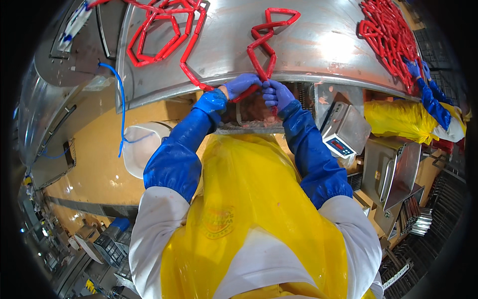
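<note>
At the near edge of the steel table [224, 55], my left hand [242, 85], in a purple glove, is closed around a red sausage link. Close on its right, my right hand [279, 94] pinches the linked sausage string near a joint between links. From between my hands, crossed red sausage links [264, 50] run away over the tabletop. Another length of sausage links [187, 69] leads from beside my left wrist to a looped coil [142, 47] at the far left. Below my hands is a metal trough [249, 128] with pinkish residue; my fingers partly hide the held links.
A digital scale [343, 130] stands right of my right forearm. A large heap of red sausages [388, 42] lies at the far right, with a co-worker's gloved hand [413, 69] touching it. To the left are a white bin [142, 152] and a hanging blue hose [121, 94].
</note>
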`<state>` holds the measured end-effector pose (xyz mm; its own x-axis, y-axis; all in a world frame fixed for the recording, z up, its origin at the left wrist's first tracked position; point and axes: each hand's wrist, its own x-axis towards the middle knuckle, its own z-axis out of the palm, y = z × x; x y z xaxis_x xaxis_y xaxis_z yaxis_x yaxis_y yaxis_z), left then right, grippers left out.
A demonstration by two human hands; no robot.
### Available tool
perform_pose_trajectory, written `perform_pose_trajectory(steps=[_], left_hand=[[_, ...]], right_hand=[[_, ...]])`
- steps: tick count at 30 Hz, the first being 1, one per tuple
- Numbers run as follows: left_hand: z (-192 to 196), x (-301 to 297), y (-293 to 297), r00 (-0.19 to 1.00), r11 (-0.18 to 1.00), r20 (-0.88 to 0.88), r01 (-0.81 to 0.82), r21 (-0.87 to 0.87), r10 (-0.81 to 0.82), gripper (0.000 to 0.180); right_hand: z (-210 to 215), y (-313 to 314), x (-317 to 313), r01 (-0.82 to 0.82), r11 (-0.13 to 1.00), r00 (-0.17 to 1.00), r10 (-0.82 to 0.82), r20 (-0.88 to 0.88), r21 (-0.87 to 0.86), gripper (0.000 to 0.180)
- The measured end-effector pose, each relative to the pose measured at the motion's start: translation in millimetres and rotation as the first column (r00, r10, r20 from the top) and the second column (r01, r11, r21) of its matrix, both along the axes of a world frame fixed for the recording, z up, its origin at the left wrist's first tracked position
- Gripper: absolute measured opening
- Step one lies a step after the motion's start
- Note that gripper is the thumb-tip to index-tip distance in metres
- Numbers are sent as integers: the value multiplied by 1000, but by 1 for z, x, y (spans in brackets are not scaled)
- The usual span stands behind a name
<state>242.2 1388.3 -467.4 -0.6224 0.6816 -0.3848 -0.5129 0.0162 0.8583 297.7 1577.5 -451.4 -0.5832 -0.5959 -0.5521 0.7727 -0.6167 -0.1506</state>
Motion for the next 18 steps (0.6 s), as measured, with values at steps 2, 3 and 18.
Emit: perform_pose_trajectory(steps=[2,3,18], left_hand=[[0,3,0,999,997,4,-54,-57,54,39],[1,4,1,997,993,2,-79,-84,79,41],[55,-6,-11,980,894,-180,-7,-447,-82,35]], right_hand=[[1,2,-1,-2,1000,1000,3,29,-12,22],[1,2,-2,-44,999,998,45,32,-8,24],[18,-11,-15,563,-306,382,920,86,768,18]])
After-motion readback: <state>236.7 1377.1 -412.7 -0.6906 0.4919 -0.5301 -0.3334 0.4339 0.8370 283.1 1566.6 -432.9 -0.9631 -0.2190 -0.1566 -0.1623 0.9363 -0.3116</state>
